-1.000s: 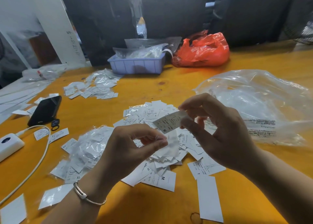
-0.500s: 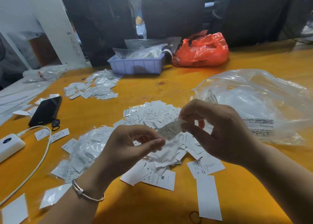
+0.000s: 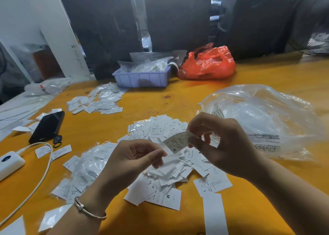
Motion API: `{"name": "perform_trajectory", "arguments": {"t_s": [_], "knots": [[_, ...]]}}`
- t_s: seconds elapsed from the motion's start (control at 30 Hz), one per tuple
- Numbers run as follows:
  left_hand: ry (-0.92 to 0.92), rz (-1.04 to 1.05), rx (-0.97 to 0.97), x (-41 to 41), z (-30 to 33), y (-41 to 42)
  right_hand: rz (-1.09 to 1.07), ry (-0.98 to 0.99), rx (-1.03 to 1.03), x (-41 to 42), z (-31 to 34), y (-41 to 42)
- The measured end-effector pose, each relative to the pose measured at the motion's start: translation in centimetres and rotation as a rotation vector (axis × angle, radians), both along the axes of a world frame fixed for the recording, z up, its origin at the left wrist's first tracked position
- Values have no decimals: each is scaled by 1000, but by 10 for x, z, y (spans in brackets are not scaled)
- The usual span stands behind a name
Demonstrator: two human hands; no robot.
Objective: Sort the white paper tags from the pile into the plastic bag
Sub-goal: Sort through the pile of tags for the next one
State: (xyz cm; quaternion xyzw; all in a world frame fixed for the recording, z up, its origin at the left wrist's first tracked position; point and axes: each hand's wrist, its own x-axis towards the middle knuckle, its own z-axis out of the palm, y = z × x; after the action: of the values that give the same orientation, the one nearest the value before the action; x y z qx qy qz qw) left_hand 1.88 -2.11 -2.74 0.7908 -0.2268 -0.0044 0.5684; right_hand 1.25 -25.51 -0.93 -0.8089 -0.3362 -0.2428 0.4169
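My right hand (image 3: 224, 145) pinches one white paper tag (image 3: 176, 143) printed with an M, holding it above the pile of white tags (image 3: 167, 170) on the table. My left hand (image 3: 133, 161) hovers just left of and below that tag, fingers curled, thumb pressed to the fingertips. Nothing is plainly visible between them. The large clear plastic bag (image 3: 263, 120) lies crumpled to the right, just beyond my right hand. A second heap of tags in clear sleeves (image 3: 85, 170) lies left of my left wrist.
On the orange table (image 3: 178, 99) a black phone (image 3: 47, 127), a white power bank (image 3: 8, 163) and its cable lie at left. A lilac tray (image 3: 142, 78), an orange bag (image 3: 208, 64) and another tag cluster (image 3: 99, 101) sit farther back.
My right hand has lowered the tag a little toward my left hand and tilted it. My left hand has stayed almost where it was.
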Motion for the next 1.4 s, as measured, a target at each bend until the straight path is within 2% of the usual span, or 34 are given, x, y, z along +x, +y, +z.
{"name": "perform_trajectory", "arguments": {"t_s": [0.17, 0.47, 0.6, 0.7, 0.83, 0.9, 1.23, 1.4], "knots": [[33, -5, 4, -1, 1, -1, 30, 45, -64, 1, -4, 2], [48, -45, 53, -3, 1, -4, 148, 278, 32, -1, -7, 6], [46, -52, 70, -3, 0, -6, 148, 333, -16, -2, -7, 8], [37, -35, 91, -4, -3, -9, 87, 290, -65, -4, -10, 13], [64, -8, 45, -3, -4, -10, -124, -35, -79, -8, -12, 18], [86, -12, 13, -3, -4, -10, -159, -106, -54, -8, -13, 20], [130, -50, -26, -4, -5, -12, -49, 38, -49, -11, -18, 26], [101, 18, -74, -3, -5, -11, -120, 22, 104, -13, -16, 24]]}}
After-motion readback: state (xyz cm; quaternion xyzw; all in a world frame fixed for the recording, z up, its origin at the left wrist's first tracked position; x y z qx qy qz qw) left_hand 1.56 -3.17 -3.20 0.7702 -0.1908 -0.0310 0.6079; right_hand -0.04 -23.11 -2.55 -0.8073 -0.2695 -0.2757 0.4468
